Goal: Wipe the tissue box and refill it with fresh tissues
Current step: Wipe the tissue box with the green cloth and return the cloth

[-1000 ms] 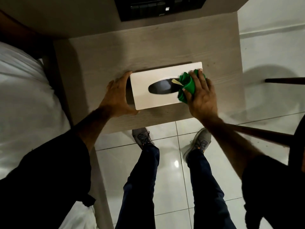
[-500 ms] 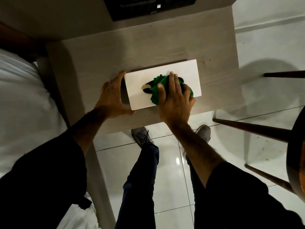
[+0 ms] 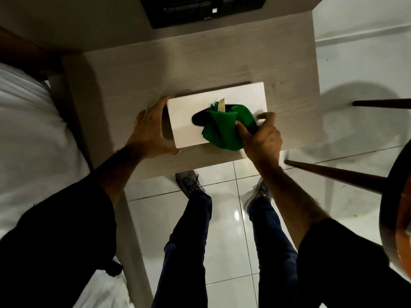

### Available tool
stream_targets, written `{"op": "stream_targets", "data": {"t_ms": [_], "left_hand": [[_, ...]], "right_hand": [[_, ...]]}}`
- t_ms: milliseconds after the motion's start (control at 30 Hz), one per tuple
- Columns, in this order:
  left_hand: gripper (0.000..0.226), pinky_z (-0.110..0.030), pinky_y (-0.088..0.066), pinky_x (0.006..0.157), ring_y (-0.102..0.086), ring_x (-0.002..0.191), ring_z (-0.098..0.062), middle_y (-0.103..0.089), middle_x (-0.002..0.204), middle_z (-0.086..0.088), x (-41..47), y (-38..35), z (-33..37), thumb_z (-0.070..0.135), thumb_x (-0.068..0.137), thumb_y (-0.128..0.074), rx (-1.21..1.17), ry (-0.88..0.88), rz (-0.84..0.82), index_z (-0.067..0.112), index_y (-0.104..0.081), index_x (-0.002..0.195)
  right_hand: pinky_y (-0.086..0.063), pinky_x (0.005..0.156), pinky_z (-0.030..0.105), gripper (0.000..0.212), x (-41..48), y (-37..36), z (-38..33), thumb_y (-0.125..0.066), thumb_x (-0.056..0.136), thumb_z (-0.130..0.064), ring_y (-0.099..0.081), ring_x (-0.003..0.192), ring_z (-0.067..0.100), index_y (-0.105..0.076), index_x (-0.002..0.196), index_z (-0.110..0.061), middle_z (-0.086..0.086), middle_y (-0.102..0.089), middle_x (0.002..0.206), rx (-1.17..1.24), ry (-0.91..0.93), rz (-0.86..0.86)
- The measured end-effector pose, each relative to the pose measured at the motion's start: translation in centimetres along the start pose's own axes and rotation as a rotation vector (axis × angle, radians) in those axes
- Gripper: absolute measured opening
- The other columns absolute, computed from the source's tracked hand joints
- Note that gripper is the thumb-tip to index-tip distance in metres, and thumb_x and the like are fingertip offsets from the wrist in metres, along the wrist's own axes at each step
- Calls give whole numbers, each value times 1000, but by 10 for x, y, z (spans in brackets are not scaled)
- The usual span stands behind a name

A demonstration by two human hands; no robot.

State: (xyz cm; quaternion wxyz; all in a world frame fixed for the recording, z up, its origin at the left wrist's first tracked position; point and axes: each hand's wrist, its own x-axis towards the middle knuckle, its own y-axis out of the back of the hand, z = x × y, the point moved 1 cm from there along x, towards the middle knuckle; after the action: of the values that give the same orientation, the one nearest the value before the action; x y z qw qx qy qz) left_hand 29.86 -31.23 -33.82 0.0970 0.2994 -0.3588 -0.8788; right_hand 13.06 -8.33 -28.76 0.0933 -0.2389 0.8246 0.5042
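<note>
So there's one white tissue box (image 3: pixel 222 103) sitting on a pale wood side table (image 3: pixel 200 61), near the table's 6 o'clock edge. One green cloth (image 3: pixel 222 130) is bunched over the box's dark oval slot, hanging past the box's near edge around 5 o'clock. One small pale strip (image 3: pixel 221 105) sticks up at the cloth's 12 o'clock.

Two hands in play. The left hand (image 3: pixel 151 132) is spread flat and open against the box's 9 o'clock end, holding nothing, just bracing it. The right hand (image 3: pixel 262 138) has the cloth pinched between thumb and curled fingers, at the box's 4 o'clock corner.

Also visible: two shoes on the glossy tile floor (image 3: pixel 222 230), a white bed (image 3: pixel 29 141) at 9 o'clock, and one wooden stool (image 3: pixel 347 176) at 3 o'clock showing two legs.
</note>
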Motion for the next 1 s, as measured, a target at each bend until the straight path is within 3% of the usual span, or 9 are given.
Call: {"op": "stream_targets", "data": {"t_ms": [67, 167, 300, 400, 567, 633, 733, 833, 1000], "left_hand": [[141, -57, -26, 115, -46, 131, -25, -46, 145, -1, 0, 0, 1, 63, 36, -79, 0, 2, -3, 32, -6, 153], [142, -58, -24, 116, -45, 133, -26, -45, 146, -2, 0, 0, 1, 61, 36, -79, 8, 6, -4, 31, -5, 153], [142, -59, -24, 116, -44, 134, -27, -44, 148, -3, 0, 1, 2, 55, 39, -86, 32, 0, 3, 27, -7, 153], [139, -60, -24, 115, -44, 135, -27, -44, 147, -3, 1, 0, 3, 50, 43, -89, 37, -19, 7, 26, -9, 153], [136, -58, -27, 114, -46, 132, -25, -48, 143, -2, 1, 1, 6, 46, 45, -93, 58, -23, 21, 26, -12, 152], [136, -59, -26, 114, -46, 132, -25, -48, 143, -2, 0, 3, 9, 46, 44, -93, 81, -16, 26, 26, -12, 152], [139, -62, -25, 113, -44, 135, -27, -46, 146, -3, -3, 6, 15, 49, 44, -93, 134, 8, 15, 26, -10, 153], [146, -64, -23, 114, -41, 139, -32, -40, 153, -9, -7, 7, 23, 52, 42, -94, 228, 53, 15, 22, -5, 154], [148, -65, -27, 110, -38, 139, -37, -33, 155, -13, -16, 10, 46, 44, 43, -96, 361, 127, 4, 16, -4, 155]], "right_hand": [[-45, 62, 25, 58, 8, 2, 4, -69, 87, -56, -67, 84, 24, -58, 116, -7, -1, -67, 91, -27, -56, -68], [-41, 62, 23, 57, 22, 6, 11, -65, 88, -61, -62, 80, 19, -68, 111, -9, -3, -63, 87, -56, -73, -187], [-39, 68, 26, 56, 28, 20, 22, -63, 93, -54, -54, 84, 19, -57, 119, -5, 1, -57, 96, -16, -40, -149], [-39, 63, 24, 53, 29, 40, 36, -61, 95, -51, -53, 84, 19, -52, 120, -5, 2, -56, 98, 34, -22, -122], [-57, 71, 31, 48, 32, 73, 56, -65, 89, -57, -65, 88, 8, -53, 114, -18, -8, -66, 98, 259, -46, -146], [-60, 87, 46, 54, 32, 84, 58, -70, 84, -56, -69, 103, 19, -56, 118, -16, 3, -71, 111, 406, -61, -186], [-58, 92, 56, 62, 30, 103, 55, -74, 82, -53, -69, 111, 27, -56, 125, -11, 11, -70, 120, 523, -37, -249], [-60, 87, 56, 59, 27, 126, 54, -77, 87, -40, -72, 108, 28, -55, 129, -5, 15, -70, 121, 651, -39, -288], [-63, 81, 42, 59, 17, 182, 67, -81, 78, -29, -74, 102, 25, -58, 127, -6, 11, -74, 116, 745, -75, -257]]}}
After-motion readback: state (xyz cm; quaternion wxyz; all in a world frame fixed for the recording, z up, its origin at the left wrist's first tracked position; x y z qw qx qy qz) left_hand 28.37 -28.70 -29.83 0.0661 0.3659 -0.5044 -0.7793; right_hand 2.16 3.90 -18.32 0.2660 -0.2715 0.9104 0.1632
